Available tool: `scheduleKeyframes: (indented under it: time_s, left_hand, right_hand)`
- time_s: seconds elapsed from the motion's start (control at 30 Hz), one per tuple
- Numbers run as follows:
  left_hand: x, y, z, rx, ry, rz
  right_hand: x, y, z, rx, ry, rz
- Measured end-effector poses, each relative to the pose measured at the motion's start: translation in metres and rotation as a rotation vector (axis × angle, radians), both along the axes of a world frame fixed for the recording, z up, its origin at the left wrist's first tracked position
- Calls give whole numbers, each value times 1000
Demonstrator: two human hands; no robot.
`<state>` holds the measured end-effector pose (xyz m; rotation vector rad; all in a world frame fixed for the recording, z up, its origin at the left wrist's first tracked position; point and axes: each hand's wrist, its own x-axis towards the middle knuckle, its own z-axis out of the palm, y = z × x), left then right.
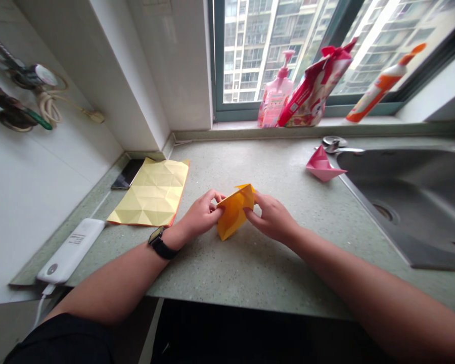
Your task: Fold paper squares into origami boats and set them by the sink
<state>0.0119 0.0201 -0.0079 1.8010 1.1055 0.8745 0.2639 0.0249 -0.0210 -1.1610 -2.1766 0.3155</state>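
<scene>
A folded piece of orange origami paper [233, 212] is held up over the middle of the counter, its lower corner pointing down. My left hand [205, 212] pinches its left edge between thumb and fingers. On the other side, my right hand [268, 215] grips the right edge, the thumb on the near face and the fingers behind. The far side of the paper is mostly hidden. A pink folded paper boat [324, 166] stands by the sink. To the left lie creased yellow paper sheets [155, 192] with an orange edge showing underneath.
A dark phone [128, 174] lies partly under the yellow sheets. Nearer is a white power bank [72, 250] with a cable. The steel sink [413, 202] is at right. A pink pump bottle [276, 98], a red bag [318, 88] and an orange-white bottle [377, 91] stand on the windowsill.
</scene>
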Motion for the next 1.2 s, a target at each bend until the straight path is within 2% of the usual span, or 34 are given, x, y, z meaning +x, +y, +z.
scheduleKeyframes:
  time_s: [0.27,0.43,0.7,0.87,1.07,1.2]
  left_hand:
    - [-13,8,-6,296,220,62]
    - [-14,11,-2,469,341,-17]
    - [-17,13,0,555,489,-54]
    - [-22,13,-3,604,601,-109]
    - [-21,11,-2,520,660,-201]
    - [-18,5,6,477,671,-190]
  right_hand:
    - [8,4,3,9,-17,-8]
    - [12,8,4,41,-38,-17]
    - [16,15,-2,17,-129,44]
    - [19,18,-6,79,-178,63]
    - [21,19,-9,30,-265,127]
    - [22,20,-7,-4,-300,178]
